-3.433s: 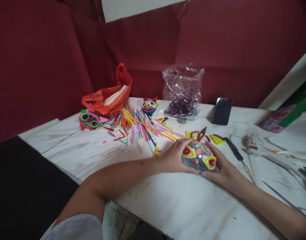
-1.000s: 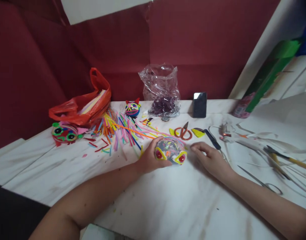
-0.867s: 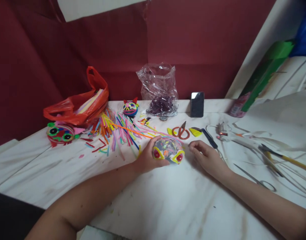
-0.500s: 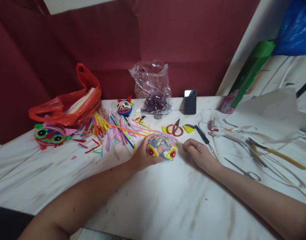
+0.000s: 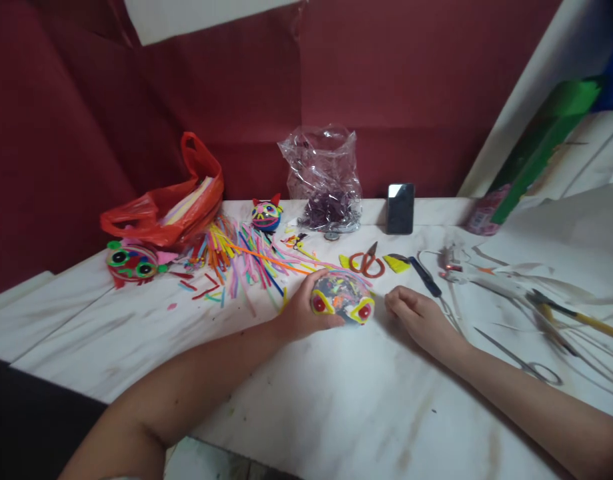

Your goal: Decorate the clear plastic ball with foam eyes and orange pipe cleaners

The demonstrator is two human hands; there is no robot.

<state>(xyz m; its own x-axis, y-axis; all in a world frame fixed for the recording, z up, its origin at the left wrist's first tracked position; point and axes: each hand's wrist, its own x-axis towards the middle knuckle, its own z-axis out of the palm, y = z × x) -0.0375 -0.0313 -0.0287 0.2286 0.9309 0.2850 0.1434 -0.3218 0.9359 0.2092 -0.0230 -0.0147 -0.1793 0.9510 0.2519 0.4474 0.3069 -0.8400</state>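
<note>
My left hand (image 5: 306, 312) is wrapped round the left side of a grey craft ball (image 5: 340, 293), its thumb along the lower front. The ball has red eyes edged in yellow and white, with pink and orange patches on top. To the right of the ball, apart from it, my right hand (image 5: 405, 308) rests on the table with its fingers curled closed. Nothing shows in those fingers. Behind the ball lie red-handled scissors (image 5: 366, 261) and yellow pieces (image 5: 396, 264). A dark-handled tool (image 5: 426, 275) lies just beyond my right hand.
Colourful pipe cleaners (image 5: 241, 257) spread at left, by a red plastic bag (image 5: 161, 210) and two decorated craft faces (image 5: 131, 263). At the back stand a clear bag (image 5: 326, 187) and a phone (image 5: 401, 208). Thin scissors (image 5: 523, 363), yellow-handled pliers (image 5: 586, 317) and cords lie right.
The whole view has shifted, so everything appears farther right in the picture. My left hand keeps its hold on the ball, and my right hand stays closed beside it.
</note>
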